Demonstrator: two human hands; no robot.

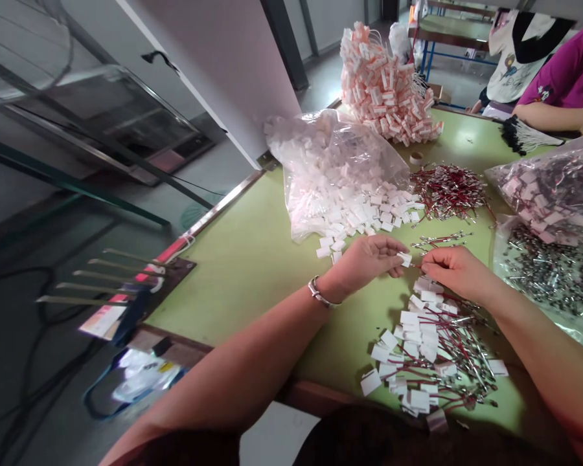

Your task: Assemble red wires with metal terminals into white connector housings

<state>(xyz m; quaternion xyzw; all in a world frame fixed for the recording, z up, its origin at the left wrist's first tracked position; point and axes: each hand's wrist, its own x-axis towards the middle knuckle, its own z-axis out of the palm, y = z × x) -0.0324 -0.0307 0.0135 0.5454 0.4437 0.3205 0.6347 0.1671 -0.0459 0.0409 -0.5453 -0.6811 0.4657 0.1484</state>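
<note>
My left hand (376, 260), with a bracelet at its wrist, pinches a small white plastic connector housing (405, 259) between thumb and fingers. Just to its right, my right hand (449, 268) is closed in a pinch on a short red wire, whose end (418, 265) points at the housing. Whether wire and housing touch, I cannot make out. Below both hands lies a pile of white housings with red wires attached (420, 333). A few loose red wires (442, 241) lie just beyond my right hand, and a larger heap of red wires (449, 191) sits behind them.
A clear bag (340, 162) spills white housings onto the green table (243, 259). Behind it rises a stack of pink-and-white parts (388, 90). Bags of housings (554, 188) and small dark metal-tipped parts (548, 268) lie right. Metal prongs (102, 281) jut from the left edge. Another person's arm (554, 116) rests far right.
</note>
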